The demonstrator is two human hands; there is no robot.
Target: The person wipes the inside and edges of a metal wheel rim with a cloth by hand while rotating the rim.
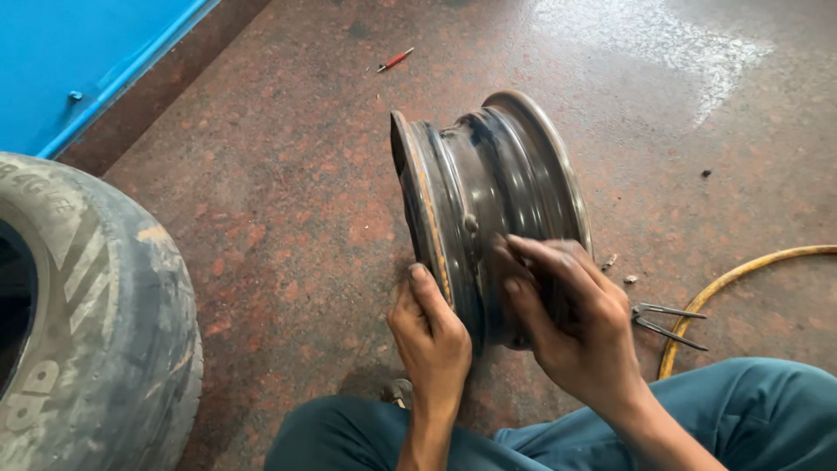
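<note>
Gripping a rusty, ridged steel wheel rim (488,209) upright on speckled stone floor (279,201): left hand (429,336) clamped on its edge, right hand (571,323) spread over the barrel.

Speckled red floor (288,174): rim (488,209), tyre (105,323), hose (741,279), pliers (667,321).

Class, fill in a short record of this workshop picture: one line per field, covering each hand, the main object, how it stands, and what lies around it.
Left hand: left hand grips the near flange of the wheel rim
Right hand: right hand lies over the rim's barrel, fingers spread
Rim: bare steel, rusty, standing on edge on the floor
Left of it: worn tyre, apart from the rim
Right of it: pliers, yellow hose
Farther off: red pen-like tool
</note>
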